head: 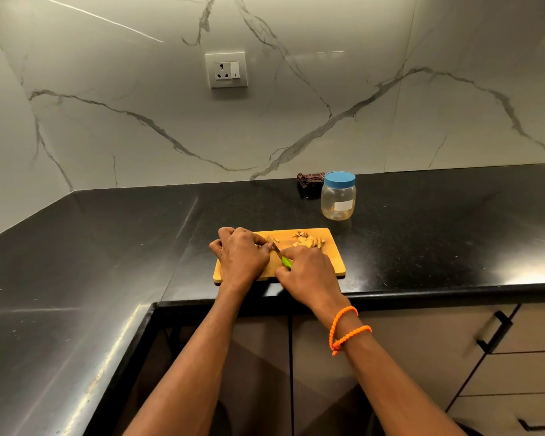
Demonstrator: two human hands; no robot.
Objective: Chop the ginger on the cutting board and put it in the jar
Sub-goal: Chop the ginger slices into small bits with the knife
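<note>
A wooden cutting board lies on the black counter near its front edge. Cut ginger pieces are heaped at the board's far right. My left hand has curled fingers pinning a ginger piece on the board's left half; most of that piece is hidden. My right hand grips a knife by its green handle. The knife's blade points away from me, right beside my left fingertips. A clear plastic jar with its blue lid on stands behind the board, to the right.
A dark crumpled cloth lies behind the jar against the marble wall. A wall socket sits above the black counter, which turns a corner on the left. Drawers with black handles are below on the right.
</note>
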